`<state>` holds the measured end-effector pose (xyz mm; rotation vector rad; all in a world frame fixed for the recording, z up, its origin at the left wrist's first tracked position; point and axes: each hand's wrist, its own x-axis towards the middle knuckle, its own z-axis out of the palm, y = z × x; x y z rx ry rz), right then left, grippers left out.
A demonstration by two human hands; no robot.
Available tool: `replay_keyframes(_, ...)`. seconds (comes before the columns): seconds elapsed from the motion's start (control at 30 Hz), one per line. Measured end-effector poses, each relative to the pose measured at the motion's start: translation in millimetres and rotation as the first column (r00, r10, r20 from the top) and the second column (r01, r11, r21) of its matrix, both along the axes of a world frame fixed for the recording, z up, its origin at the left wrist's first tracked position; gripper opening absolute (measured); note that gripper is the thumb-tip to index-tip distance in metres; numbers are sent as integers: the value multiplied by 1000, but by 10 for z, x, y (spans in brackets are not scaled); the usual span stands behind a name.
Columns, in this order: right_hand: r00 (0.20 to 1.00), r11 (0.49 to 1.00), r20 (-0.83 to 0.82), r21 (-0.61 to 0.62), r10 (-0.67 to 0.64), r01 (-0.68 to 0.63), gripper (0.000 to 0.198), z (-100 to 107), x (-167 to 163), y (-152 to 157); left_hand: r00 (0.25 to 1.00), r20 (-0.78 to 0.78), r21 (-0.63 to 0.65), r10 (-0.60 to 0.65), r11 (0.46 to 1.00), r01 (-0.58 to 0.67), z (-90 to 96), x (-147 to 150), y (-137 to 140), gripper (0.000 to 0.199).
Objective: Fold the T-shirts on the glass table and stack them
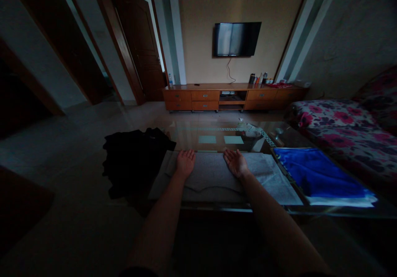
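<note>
A grey cloth (211, 173), folded flat into a wide shape, lies on the glass table (173, 130) in front of me. My left hand (186, 163) is at its far edge, left of the middle, with fingers stretched out and nothing held. Right of the middle, my right hand (236, 164) is at the same edge, turned partly palm up with its fingers extended. A dark curved line crosses the cloth between my forearms. To the left, a crumpled black garment (133, 161) overhangs the table. A folded blue cloth (319, 173) with a pale edge lies to the right.
Past the cloth, a clear plastic bag (249, 129) and a small glass dish (278, 133) stand on the table. A flowered sofa (338, 115) is at the right. Against the far wall are a low wooden cabinet (204, 96) and a television (237, 39). The room is dim.
</note>
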<state>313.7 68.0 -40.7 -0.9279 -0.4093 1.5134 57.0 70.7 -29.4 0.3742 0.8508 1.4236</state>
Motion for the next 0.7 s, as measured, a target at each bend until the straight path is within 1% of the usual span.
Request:
replay_keyframes(0.1,997,998,51,-1,-65,65,43,28,391,-15,998,-14,-14,62,998,-62,20,-259,39,59)
replay_keyframes(0.2,988,993,97,2,-118,119,47,45,778,-39,997,-16,-9,79,997,-80,35,-459,71,57)
replay_keyframes(0.3,972,990,185,20,-142,141,51,38,1097,-55,997,15,-10,82,997,-82,52,-585,92,57)
replay_keyframes(0.4,967,991,218,52,-129,120,52,9,1286,-48,998,65,-17,14,1000,-13,77,-682,97,59)
replay_keyframes(0.47,971,991,206,75,-123,109,49,-19,1343,-32,995,91,-18,-37,999,39,90,-757,89,61)
replay_keyframes(0.5,969,990,213,86,-127,111,48,-36,1359,-24,994,101,-10,-36,999,37,91,-799,81,62)
replay_keyframes(0.53,964,988,229,98,-135,115,48,-53,1374,-16,994,112,5,-10,1000,10,88,-845,72,63)
replay_keyframes(0.63,944,981,278,127,-178,148,51,-107,1439,-4,982,152,59,115,990,-125,53,-977,47,64)
replay_keyframes(0.7,935,973,285,150,-211,173,53,-128,1501,0,973,137,71,184,978,-195,32,-1026,54,62)
